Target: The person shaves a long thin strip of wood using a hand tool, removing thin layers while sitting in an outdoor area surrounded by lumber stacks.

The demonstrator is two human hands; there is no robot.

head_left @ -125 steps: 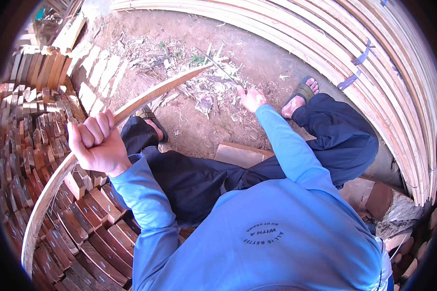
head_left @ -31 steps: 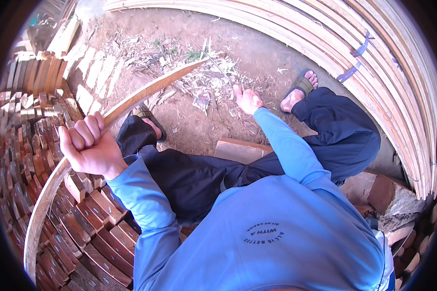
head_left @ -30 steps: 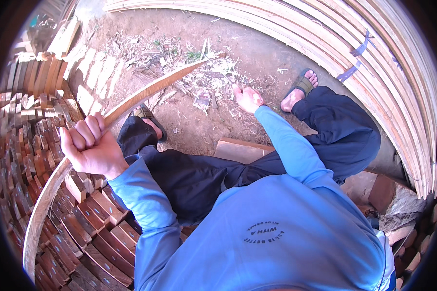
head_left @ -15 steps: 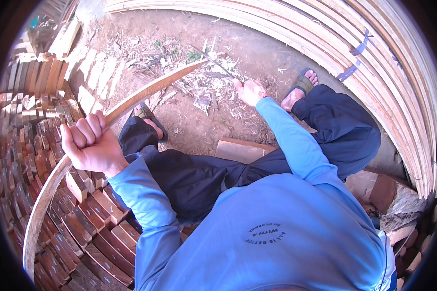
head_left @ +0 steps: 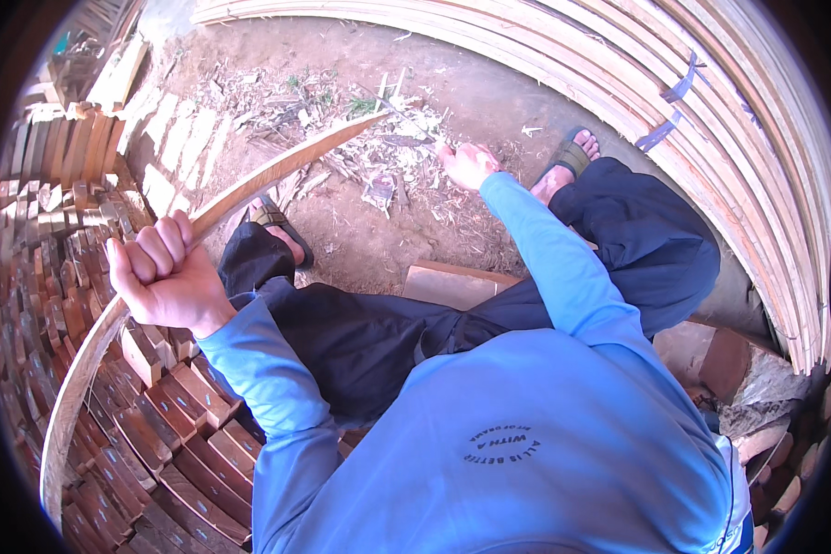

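My left hand [head_left: 174, 282] is closed around a long wooden strip [head_left: 282, 166]. One end of the strip points up and away over the ground; its other end runs down past the lower left and looks curved in this view. Ahead, my right hand [head_left: 471, 166] is closed on a knife with a thin, long blade [head_left: 403, 116]. The blade reaches out to the left, close to the strip's far end; whether they touch I cannot tell. The knife's handle is mostly hidden in my fingers.
Pale wood shavings [head_left: 379, 189] litter the dirt between my sandalled feet. Stacked short wooden blocks [head_left: 180, 406] fill the left side. Long boards [head_left: 563, 60], some tied with purple strips, curve along the top and right. A wooden block [head_left: 457, 284] lies before my lap.
My right hand with the knife has shifted slightly left and up. My left hand and the wooden strip have moved a little to the left.
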